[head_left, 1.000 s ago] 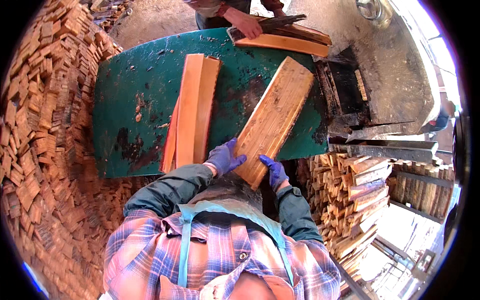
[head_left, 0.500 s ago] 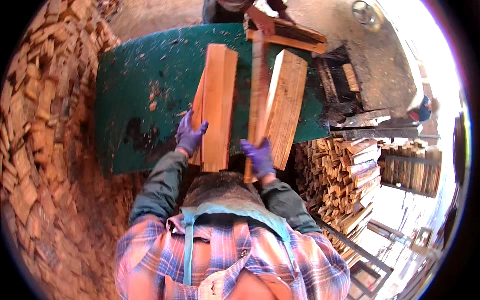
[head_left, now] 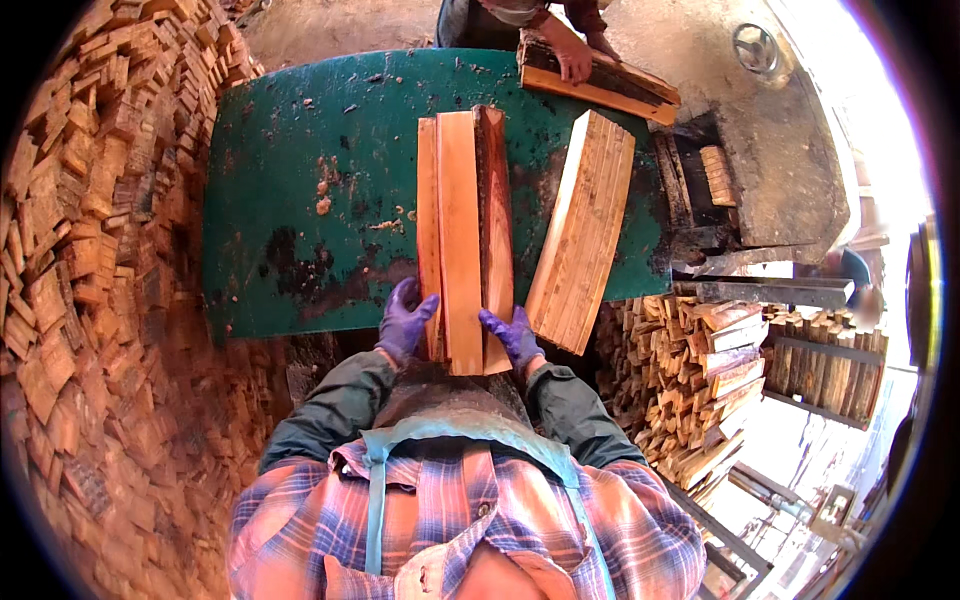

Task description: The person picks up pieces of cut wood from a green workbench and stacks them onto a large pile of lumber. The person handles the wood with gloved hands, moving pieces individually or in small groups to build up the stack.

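Left hand [head_left: 405,318] and right hand [head_left: 512,338], both purple-gloved, flank 3 wooden boards [head_left: 460,240] on a green surface [head_left: 300,200].
The left hand is spread wide, thumb against the leftmost board [head_left: 428,230]; the right hand's thumb lies on the bark-edged board [head_left: 495,200], and whether its fingers close underneath I cannot tell. The 3 boards lie side by side, near ends jutting past the surface's edge. To their right, slightly apart, slants a thick, ridged plank [head_left: 583,235]. Beyond, a co-worker's hand [head_left: 573,62] touches dark, rough wood [head_left: 620,82]. Wood piles [head_left: 100,250] rise left and right.
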Demonstrator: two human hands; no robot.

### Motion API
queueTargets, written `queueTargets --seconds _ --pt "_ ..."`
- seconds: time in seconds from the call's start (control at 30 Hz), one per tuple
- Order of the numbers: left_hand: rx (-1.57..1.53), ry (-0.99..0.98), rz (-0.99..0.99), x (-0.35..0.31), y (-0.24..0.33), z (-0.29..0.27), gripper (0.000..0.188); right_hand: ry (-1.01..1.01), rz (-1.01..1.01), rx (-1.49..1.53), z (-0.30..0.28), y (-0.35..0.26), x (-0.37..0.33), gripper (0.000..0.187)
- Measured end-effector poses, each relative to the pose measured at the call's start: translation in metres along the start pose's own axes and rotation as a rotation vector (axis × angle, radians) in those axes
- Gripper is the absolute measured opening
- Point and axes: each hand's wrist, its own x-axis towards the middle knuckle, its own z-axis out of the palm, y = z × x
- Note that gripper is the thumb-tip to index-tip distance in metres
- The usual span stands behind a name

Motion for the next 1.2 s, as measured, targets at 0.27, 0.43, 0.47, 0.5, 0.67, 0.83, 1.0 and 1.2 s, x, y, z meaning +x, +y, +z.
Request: queueTargets --seconds 0.27,0.43,0.47,0.5,0.67,0.83,1.0,1.2 --pt "-0.500 -0.134 -0.268 -0.017 -0.071 -0.004 0.031 0.010 0.027 -0.015 -0.005 0.037 0.022 0.113" --pt "-0.292 0.017 -0.357 -0.038 -0.030 -0.013 0.044 -0.072 -0.119 0.110 -0.002 0.034 0.018 0.086" --pt "-0.281 0.029 -0.373 -0.035 -0.030 -0.008 0.046 -0.056 -0.125 0.100 -0.003 0.037 0.020 0.084" --pt "-0.267 0.040 -0.389 -0.034 -0.030 -0.005 0.047 -0.039 -0.132 0.093 -0.005 0.039 0.022 0.082" --pt "-0.225 -0.045 -0.465 -0.031 -0.022 -0.010 0.059 -0.006 -0.108 0.130 -0.002 0.053 0.028 0.078" --pt "-0.369 -0.406 -0.360 -0.035 0.002 -0.021 0.070 -0.039 -0.010 0.312 0.000 0.043 0.018 0.069" --pt "-0.327 -0.574 -0.353 -0.051 -0.038 -0.050 0.061 0.049 0.010 0.445 0.064 0.079 -0.023 0.050" --pt "-0.433 -0.901 -0.782 -0.020 0.007 -0.088 0.050 -0.303 0.127 0.693 0.063 0.091 -0.033 0.055"
